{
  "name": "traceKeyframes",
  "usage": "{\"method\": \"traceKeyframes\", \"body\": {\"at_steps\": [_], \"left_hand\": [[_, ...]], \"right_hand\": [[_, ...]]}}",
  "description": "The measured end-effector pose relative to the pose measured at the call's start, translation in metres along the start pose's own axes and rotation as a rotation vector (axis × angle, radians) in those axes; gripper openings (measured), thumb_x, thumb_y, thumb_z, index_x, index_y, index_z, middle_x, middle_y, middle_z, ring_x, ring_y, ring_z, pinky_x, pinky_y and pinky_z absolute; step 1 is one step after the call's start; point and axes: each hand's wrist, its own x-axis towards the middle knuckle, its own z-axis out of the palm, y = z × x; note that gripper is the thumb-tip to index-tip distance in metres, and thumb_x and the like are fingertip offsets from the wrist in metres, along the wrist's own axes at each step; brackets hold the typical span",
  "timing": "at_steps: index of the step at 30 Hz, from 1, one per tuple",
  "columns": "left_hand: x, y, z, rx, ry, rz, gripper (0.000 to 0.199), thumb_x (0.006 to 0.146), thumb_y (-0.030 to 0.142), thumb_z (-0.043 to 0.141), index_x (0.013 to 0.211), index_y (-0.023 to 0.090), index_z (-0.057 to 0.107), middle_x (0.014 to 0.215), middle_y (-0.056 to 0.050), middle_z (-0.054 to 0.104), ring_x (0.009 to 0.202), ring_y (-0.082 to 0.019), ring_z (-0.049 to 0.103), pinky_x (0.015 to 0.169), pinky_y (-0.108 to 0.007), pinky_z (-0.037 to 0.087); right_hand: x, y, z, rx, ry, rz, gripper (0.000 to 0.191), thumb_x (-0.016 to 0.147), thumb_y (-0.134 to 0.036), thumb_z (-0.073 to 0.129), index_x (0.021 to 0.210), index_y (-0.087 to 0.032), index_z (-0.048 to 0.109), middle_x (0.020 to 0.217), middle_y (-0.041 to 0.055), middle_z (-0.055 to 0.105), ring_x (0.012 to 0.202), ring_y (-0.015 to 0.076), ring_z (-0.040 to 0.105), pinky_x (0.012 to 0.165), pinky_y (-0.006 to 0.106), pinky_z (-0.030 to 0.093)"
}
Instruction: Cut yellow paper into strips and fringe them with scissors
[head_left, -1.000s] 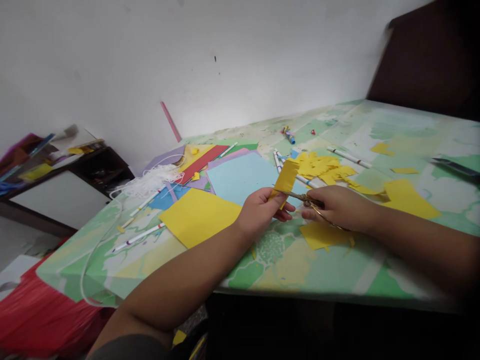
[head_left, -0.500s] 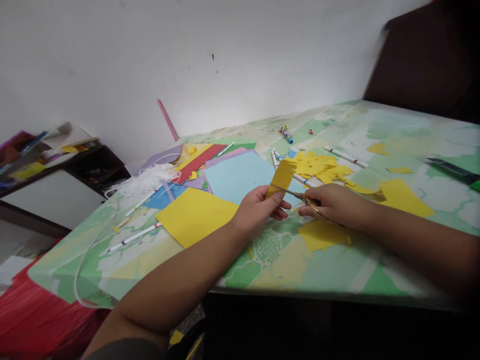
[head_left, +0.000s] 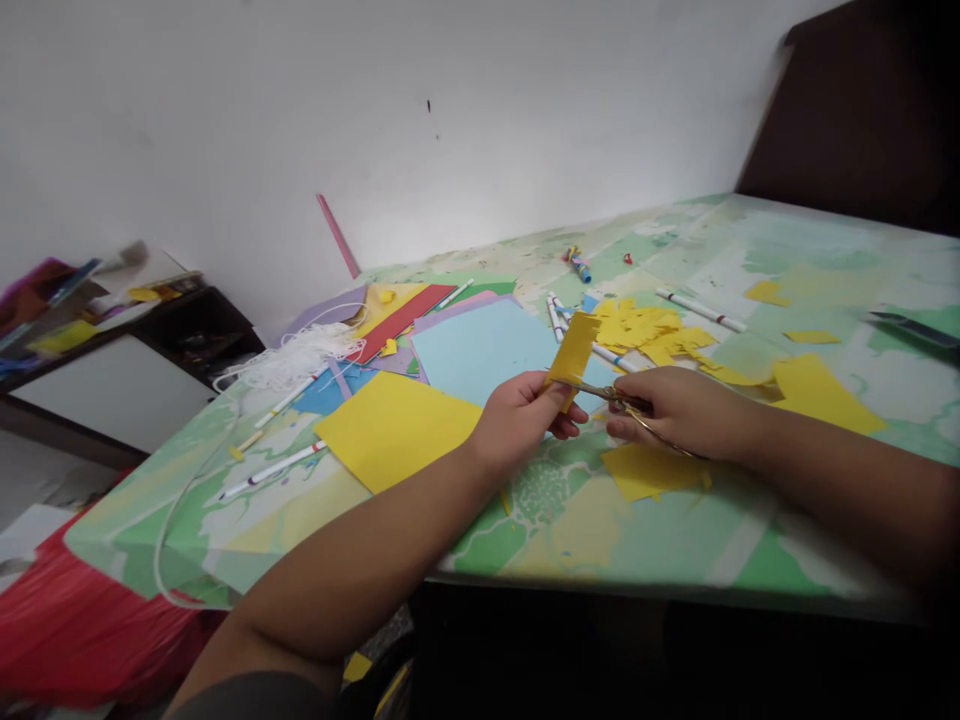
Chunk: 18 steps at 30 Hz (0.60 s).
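My left hand (head_left: pixel 529 412) is closed on a narrow yellow paper strip (head_left: pixel 576 345), which stands up between thumb and fingers. In my right hand (head_left: pixel 667 408) is a pair of gold-handled scissors (head_left: pixel 626 402), its blades lying across the lower part of the strip beside my left thumb. Beyond the hands lies a pile of fringed yellow paper cuttings (head_left: pixel 645 328). A yellow paper piece (head_left: pixel 645 470) rests on the table below my right hand. Left of my left hand is a larger yellow sheet (head_left: pixel 401 430).
A light blue sheet (head_left: pixel 487 345), a red strip (head_left: pixel 401 325) and white string (head_left: pixel 304 360) cover the table's left half. White markers (head_left: pixel 701 310) lie around. A dark cutter-like tool (head_left: pixel 915 328) is at the right. The patterned tablecloth (head_left: pixel 517 560) ends near my body.
The scissor blades sit slightly lower on the yellow strip, nearer my left thumb. The whole view has shifted a little; both hands keep their holds.
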Motion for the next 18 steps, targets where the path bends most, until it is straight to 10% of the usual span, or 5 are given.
{"method": "traceKeyframes", "body": {"at_steps": [18], "left_hand": [[-0.0009,0.0005,0.0,0.031,0.019,0.028,0.017,0.072,0.03,0.051,0.068,0.014,0.051,0.057,0.001,0.057,0.047,-0.007,0.052,0.049,-0.021,0.043]], "right_hand": [[0.0011,0.0003,-0.0001,-0.021,-0.006,0.019,0.041,0.072,-0.056,0.036,0.062,-0.019,0.046,0.061,0.0026,0.053,0.055,0.0137,0.046,0.048,0.023,0.026]]}}
